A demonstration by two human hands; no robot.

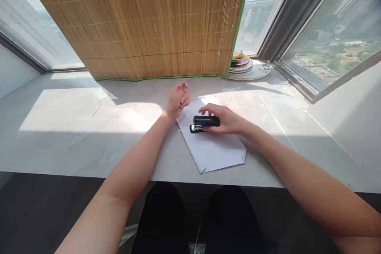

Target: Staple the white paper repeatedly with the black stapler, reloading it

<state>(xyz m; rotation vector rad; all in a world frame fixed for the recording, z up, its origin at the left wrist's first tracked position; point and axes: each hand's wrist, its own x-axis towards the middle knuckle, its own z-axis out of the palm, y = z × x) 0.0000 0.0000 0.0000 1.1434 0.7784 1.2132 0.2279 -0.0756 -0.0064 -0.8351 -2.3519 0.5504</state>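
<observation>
A black stapler (205, 123) lies on a sheet of white paper (212, 149) on the pale stone windowsill (89, 127). My right hand (226, 118) rests over the stapler's far end, fingers curled around it. My left hand (177, 99) hovers just beyond the paper's far left corner, fingers curled into a loose fist; whether anything is inside it is hidden.
A bamboo blind (143, 24) with green trim hangs down to the sill behind the hands. A stack of plates (242, 65) with a yellow item on top stands at the back right by the window. The sill's front edge runs above my dark-trousered legs.
</observation>
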